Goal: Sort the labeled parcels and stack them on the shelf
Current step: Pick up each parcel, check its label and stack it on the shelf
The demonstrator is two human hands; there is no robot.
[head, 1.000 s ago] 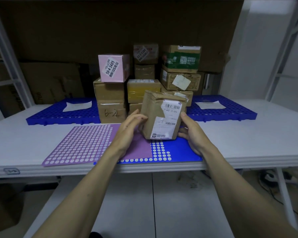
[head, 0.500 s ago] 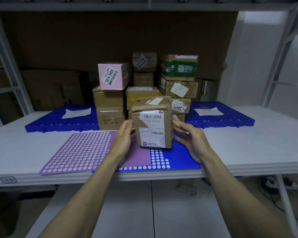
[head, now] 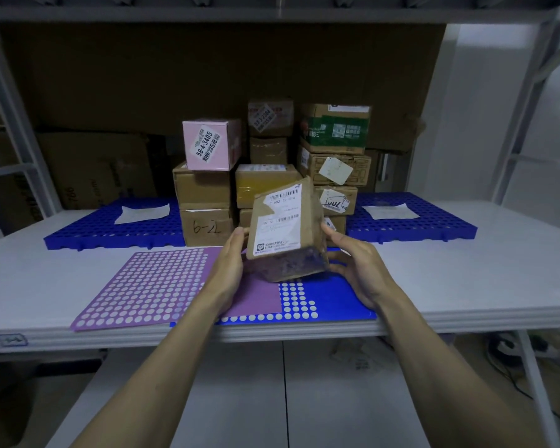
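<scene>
Holding brown parcel (head: 285, 231) tilted, lifted clear of tabletop (head: 466, 279), between both sets of fingers, above purple dotted mat (head: 149, 286) and blue mat (head: 346, 299). Left hand (head: 230, 270) pressing left face, fingers curled round lower edge. Right hand (head: 356, 270) cupping right face, fingers spread, thumb (head: 328, 229) on side. Label (head: 280, 218) facing camera. Judging: small, light, stiff cardboard, worn tape, dented corners; not slippery. Gripping opposite flat faces looking best, avoiding peeling label. Stacked parcels (head: 265, 176) just behind fingers, on shelf.

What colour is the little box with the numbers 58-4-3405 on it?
Pink, with a white label. The pink box shows clearly in the head view, atop the left stack.
</scene>
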